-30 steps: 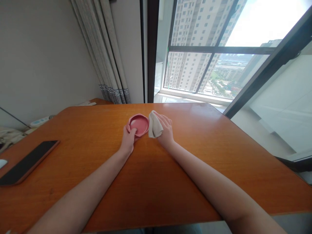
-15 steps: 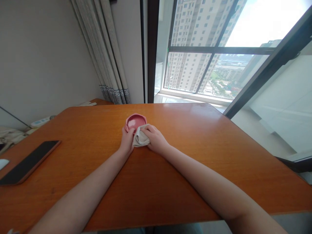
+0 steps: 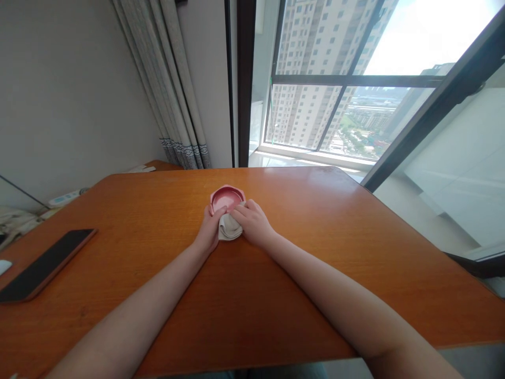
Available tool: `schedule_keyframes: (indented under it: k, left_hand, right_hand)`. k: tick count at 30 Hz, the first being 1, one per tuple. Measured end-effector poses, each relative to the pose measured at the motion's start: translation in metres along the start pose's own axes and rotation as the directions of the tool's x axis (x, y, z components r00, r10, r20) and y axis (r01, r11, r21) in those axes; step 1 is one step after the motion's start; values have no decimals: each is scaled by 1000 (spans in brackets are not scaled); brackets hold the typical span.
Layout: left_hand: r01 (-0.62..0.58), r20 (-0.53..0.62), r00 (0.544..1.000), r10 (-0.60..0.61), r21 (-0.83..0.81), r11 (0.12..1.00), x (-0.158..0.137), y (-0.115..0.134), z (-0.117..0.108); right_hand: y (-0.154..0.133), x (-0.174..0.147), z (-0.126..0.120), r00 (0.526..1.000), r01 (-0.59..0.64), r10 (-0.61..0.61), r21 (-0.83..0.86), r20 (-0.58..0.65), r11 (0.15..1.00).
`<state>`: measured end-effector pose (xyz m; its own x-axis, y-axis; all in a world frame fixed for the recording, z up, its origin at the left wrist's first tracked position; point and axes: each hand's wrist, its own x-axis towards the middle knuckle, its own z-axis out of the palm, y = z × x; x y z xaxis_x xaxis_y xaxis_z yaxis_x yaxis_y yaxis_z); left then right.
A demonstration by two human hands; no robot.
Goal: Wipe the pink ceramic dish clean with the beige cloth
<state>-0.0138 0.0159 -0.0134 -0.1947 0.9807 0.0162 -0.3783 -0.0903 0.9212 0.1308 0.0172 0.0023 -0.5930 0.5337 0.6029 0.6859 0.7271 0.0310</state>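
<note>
A pink dish [image 3: 226, 197] with an angular rim and a round hollow is tilted toward me over the middle of the table. My left hand [image 3: 210, 226] grips its near left edge, the thumb on the rim. In my right hand [image 3: 253, 222] is a folded pale cloth [image 3: 230, 228], its fingers pressing it against the dish's near right edge. Part of the cloth hangs below the dish between both hands. The dish's underside and my left fingertips are hidden.
The brown wooden table [image 3: 315, 263] stretches out all round. A dark flat pad [image 3: 47, 263] with a reddish edge lies at the left, a white object [image 3: 4, 266] beside it. Behind are a grey curtain [image 3: 165, 84] and a large window [image 3: 335, 79].
The dish and both hands have shifted slightly to the right. My right fingers and the cloth have moved along the rim to the dish's right side, uncovering more of its near edge.
</note>
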Motion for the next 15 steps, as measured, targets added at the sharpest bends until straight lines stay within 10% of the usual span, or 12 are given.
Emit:
schedule_keyframes:
  k: [8,15]
  left_hand:
    - [-213,3,976,218,232,949,11,7,-9]
    - [-155,-267,942,202,187,970,15,4,-17]
  right_hand:
    - [20,-2,-10,977,208,-206,-43,47,977]
    - [-17,2,-3,998,29,-28,17,-54,999]
